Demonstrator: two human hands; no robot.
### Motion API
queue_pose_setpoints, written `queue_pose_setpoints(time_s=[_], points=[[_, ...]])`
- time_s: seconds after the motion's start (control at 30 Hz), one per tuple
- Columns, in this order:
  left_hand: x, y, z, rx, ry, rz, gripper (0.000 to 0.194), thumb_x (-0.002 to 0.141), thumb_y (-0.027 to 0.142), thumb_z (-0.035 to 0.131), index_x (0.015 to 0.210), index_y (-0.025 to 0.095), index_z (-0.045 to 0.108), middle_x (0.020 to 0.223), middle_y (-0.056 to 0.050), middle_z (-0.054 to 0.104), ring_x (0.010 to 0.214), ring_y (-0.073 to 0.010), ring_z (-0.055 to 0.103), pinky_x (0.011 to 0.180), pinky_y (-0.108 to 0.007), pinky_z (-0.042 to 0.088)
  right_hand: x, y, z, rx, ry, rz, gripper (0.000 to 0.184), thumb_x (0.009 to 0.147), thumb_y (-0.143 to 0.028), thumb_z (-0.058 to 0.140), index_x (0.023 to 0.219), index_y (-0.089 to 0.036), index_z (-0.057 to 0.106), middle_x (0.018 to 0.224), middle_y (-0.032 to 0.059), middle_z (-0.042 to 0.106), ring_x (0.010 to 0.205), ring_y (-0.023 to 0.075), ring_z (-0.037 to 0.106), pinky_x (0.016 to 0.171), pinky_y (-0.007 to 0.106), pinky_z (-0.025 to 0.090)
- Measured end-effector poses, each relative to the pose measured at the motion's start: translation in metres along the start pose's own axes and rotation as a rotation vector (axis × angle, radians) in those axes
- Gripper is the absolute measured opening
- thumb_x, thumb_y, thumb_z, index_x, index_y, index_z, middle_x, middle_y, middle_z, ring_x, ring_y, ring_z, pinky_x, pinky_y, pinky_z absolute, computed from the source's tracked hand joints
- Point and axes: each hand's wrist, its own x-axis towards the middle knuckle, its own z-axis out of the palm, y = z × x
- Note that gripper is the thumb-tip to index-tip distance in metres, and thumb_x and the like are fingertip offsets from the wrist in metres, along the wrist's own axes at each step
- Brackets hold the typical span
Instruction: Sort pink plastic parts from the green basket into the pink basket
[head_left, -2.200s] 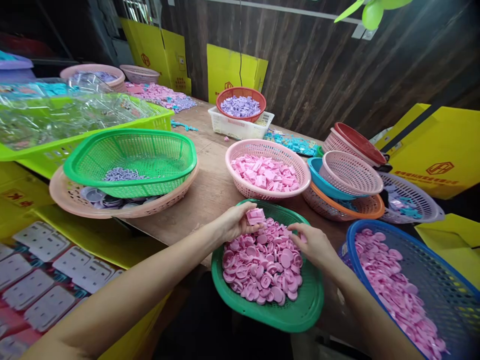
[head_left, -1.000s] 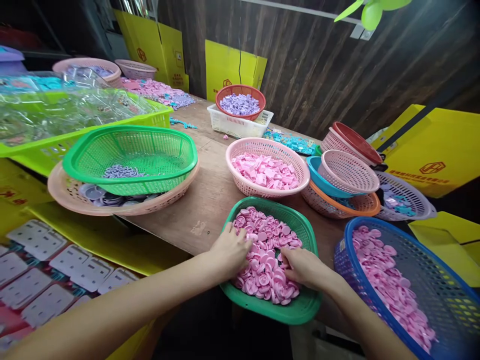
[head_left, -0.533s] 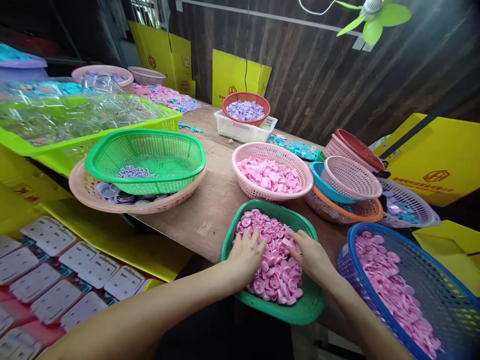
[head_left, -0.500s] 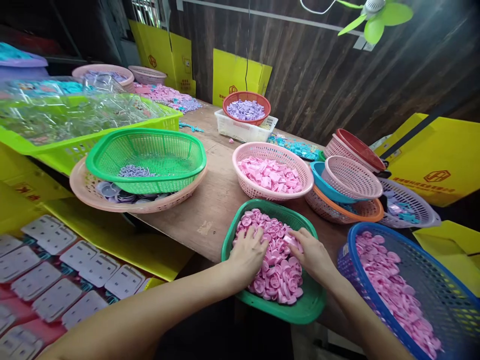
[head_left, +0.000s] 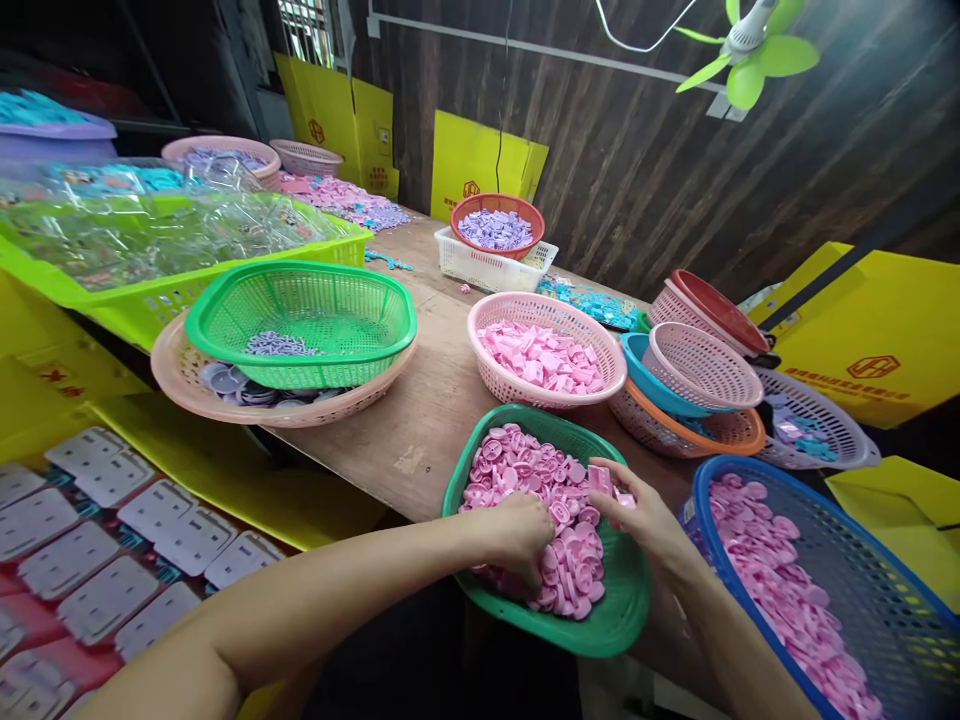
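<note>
At the tabletop (head_left: 442,385)'s near edge, left hand (head_left: 525,535) curls into small round pink plastic discs (head_left: 581,560) in the dark-green plastic basket (head_left: 628,590), contents can't tell; right hand (head_left: 641,515) pinches pink rectangular plastic pieces (head_left: 600,478), probably best kept clear of discs.

The red hexagonal logo (head_left: 471,190) on the back yellow carton (head_left: 480,150) seems to read "JFH". Red Chinese characters (head_left: 847,384) on the right yellow carton (head_left: 862,320) are too blurred.
</note>
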Motion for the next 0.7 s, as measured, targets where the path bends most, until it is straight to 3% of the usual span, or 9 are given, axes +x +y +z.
queue_pose_setpoints(time_s=[0.07,0.17,0.3,0.4,0.53,0.7], points=[[-0.005,-0.005,-0.003,-0.173,0.024,-0.063,0.05,0.054,0.06,0.061,0.065,0.012,0.065,0.058,-0.007,0.059,0.056,-0.019,0.053,0.051,-0.027,0.037,-0.007,-0.001,-0.003,0.153,-0.056,0.075,0.044,0.075,-0.038,0.06,0.114,-0.019,0.05,0.078,-0.0002,0.054,0.056,0.0106,0.045,0.049,0.021,0.035],[-0.012,-0.014,-0.012,-0.602,0.036,-0.145,0.052,0.062,0.064,0.052,0.061,0.013,0.063,0.049,-0.001,0.053,0.045,-0.0119,0.046,0.046,-0.023,0.031,-0.015,-0.001,-0.006,0.277,-0.082,0.141,0.038,0.077,-0.037,0.059,0.109,-0.017,0.053,0.072,-0.0015,0.052,0.055,0.0088,0.041,0.048,0.02,0.033],[-0.012,-0.02,-0.025,-1.15,0.018,-0.197,0.05,0.066,0.063,0.05,0.067,0.014,0.062,0.058,-0.001,0.058,0.052,-0.0121,0.05,0.052,-0.023,0.035,-0.022,0.0,-0.006,0.362,-0.055,0.175,0.033,0.076,-0.036,0.06,0.104,-0.019,0.053,0.08,-0.0001,0.054,0.063,0.0099,0.045,0.053,0.019,0.036],[-0.007,-0.02,-0.025,-1.5,-0.098,-0.255,0.046,0.07,0.059,0.047,0.07,0.015,0.059,0.059,-0.002,0.059,0.051,-0.0119,0.05,0.051,-0.023,0.035,-0.025,-0.001,-0.004,0.379,-0.054,0.129,0.028,0.074,-0.032,0.064,0.097,-0.02,0.052,0.074,-0.0031,0.051,0.061,0.0089,0.043,0.053,0.019,0.033],[-0.001,-0.017,-0.019,-1.748,-0.154,-0.33,0.047,0.07,0.058,0.048,0.071,0.013,0.06,0.061,-0.003,0.058,0.051,-0.0101,0.049,0.049,-0.021,0.035,-0.026,-0.009,0.001,0.331,-0.087,0.043,0.024,0.072,-0.031,0.065,0.089,-0.019,0.053,0.074,-0.003,0.051,0.061,0.0091,0.043,0.053,0.02,0.033],[-0.001,-0.009,-0.017,-1.958,-0.101,-0.43,0.048,0.068,0.058,0.053,0.07,0.011,0.059,0.064,-0.004,0.058,0.054,-0.0107,0.051,0.052,-0.022,0.039,-0.023,-0.021,0.011,0.313,-0.009,0.035,0.043,0.072,-0.032,0.066,0.111,-0.023,0.05,0.076,-0.0019,0.054,0.064,0.012,0.048,0.056,0.022,0.037]])
